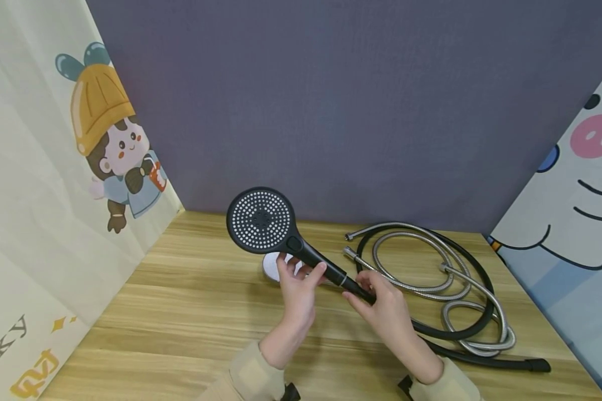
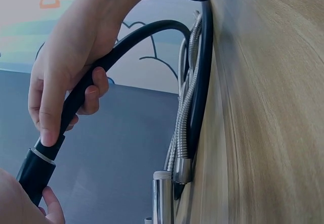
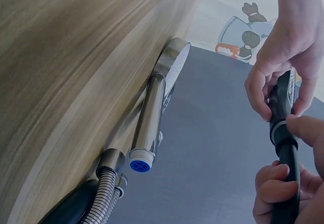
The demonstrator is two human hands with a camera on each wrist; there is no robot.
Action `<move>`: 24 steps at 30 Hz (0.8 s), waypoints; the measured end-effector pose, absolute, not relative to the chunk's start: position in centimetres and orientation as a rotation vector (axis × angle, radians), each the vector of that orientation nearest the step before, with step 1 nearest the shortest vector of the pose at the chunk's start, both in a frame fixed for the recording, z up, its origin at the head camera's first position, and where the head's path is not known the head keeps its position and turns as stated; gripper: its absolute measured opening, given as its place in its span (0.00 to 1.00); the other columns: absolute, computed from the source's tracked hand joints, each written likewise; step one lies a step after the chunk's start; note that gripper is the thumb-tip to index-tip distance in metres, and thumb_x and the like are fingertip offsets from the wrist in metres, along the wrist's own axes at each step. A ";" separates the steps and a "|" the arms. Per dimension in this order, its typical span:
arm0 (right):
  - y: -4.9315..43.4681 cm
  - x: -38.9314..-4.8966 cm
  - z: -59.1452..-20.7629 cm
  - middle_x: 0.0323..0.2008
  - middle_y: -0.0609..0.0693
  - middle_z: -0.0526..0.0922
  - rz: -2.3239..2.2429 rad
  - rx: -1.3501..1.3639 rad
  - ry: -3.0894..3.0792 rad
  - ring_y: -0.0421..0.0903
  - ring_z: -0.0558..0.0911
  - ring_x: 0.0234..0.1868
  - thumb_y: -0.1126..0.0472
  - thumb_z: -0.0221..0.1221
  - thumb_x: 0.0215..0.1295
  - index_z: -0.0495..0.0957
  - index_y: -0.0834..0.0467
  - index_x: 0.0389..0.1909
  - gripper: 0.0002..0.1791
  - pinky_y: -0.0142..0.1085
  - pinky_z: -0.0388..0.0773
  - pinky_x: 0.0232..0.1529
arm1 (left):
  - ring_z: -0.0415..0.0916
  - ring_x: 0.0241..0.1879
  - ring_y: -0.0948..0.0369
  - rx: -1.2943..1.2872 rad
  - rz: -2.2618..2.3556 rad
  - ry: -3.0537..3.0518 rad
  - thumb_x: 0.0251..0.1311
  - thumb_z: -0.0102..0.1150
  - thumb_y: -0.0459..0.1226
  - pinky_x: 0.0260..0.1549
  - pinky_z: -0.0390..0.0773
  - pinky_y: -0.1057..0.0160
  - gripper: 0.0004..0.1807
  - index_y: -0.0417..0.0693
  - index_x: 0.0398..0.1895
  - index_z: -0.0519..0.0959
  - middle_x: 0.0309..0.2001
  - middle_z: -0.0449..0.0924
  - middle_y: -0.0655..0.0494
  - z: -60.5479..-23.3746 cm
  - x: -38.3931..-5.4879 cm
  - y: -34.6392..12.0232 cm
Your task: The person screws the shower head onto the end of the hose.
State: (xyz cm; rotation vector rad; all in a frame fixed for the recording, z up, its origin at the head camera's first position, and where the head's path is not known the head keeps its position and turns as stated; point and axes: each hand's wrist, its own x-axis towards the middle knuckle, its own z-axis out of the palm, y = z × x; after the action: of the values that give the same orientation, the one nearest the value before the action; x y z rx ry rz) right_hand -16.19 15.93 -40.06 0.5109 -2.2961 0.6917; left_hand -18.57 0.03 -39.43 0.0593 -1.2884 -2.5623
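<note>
A black hand shower is held above the table, its round face of pale nozzles turned toward me. My left hand grips its handle from below, thumb on the near side. At the handle's lower end, my right hand pinches the end of a black shower hose. Hose and handle meet in line, with a silver ring showing at the joint; how far they are screwed together I cannot tell. Behind the left hand lies a chrome hand shower, partly hidden in the head view, with a blue insert in its threaded end.
Coiled silver metal hoses lie at the right of the wooden table, tangled with the black hose. A black hose end lies near the right edge. A grey panel closes the back, with printed sheets at both sides.
</note>
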 end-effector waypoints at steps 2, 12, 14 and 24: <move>15.9 -16.2 -40.1 0.26 0.42 0.74 0.682 0.512 -2.296 0.34 0.69 0.23 0.56 0.76 0.39 0.76 0.57 0.35 0.22 0.25 0.70 0.20 | 0.73 0.38 0.60 0.057 -2.555 -1.294 0.48 0.64 0.22 0.32 0.84 0.62 0.45 0.52 0.66 0.52 0.49 0.66 0.49 -39.4 -18.5 0.0; 15.8 -16.3 -40.2 0.26 0.42 0.75 0.634 0.502 -2.272 0.35 0.72 0.23 0.60 0.78 0.34 0.75 0.54 0.34 0.25 0.27 0.73 0.20 | 0.73 0.38 0.60 0.049 -2.560 -1.274 0.48 0.64 0.22 0.34 0.84 0.62 0.45 0.52 0.67 0.52 0.49 0.66 0.50 -39.3 -18.5 0.2; 15.8 -16.3 -40.1 0.26 0.42 0.76 0.636 0.504 -2.267 0.35 0.73 0.24 0.61 0.77 0.35 0.75 0.54 0.34 0.24 0.28 0.74 0.20 | 0.73 0.38 0.61 0.048 -2.559 -1.273 0.48 0.64 0.22 0.34 0.84 0.62 0.45 0.52 0.67 0.52 0.49 0.66 0.51 -39.3 -18.5 0.2; 15.9 -16.3 -40.1 0.26 0.42 0.76 0.661 0.514 -2.260 0.35 0.73 0.24 0.60 0.77 0.37 0.76 0.55 0.34 0.22 0.28 0.73 0.20 | 0.73 0.38 0.61 0.042 -2.550 -1.275 0.48 0.64 0.22 0.33 0.84 0.62 0.45 0.52 0.67 0.52 0.48 0.66 0.51 -39.3 -18.6 0.2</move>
State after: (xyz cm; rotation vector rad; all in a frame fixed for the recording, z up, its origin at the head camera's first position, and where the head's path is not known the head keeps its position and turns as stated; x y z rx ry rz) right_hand -16.26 15.88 -40.13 0.5136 -2.2605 0.6606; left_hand -18.58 0.20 -39.35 0.0423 -1.2749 -2.5496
